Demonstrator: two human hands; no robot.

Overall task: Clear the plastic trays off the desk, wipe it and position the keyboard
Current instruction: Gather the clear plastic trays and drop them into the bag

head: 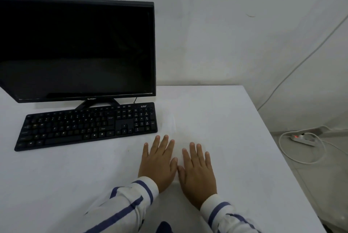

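White desk: I'm pressing left grip and right grip flat, fingers straight and spread; keyboard sitting far-left of them.

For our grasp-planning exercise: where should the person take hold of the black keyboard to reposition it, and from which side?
Probably the two short ends of the keyboard, fingers hooked under each edge, coming from the sides. It is long, flat and low, and the monitor stand crowds its rear edge. The left hand and right hand lie flat to its right.
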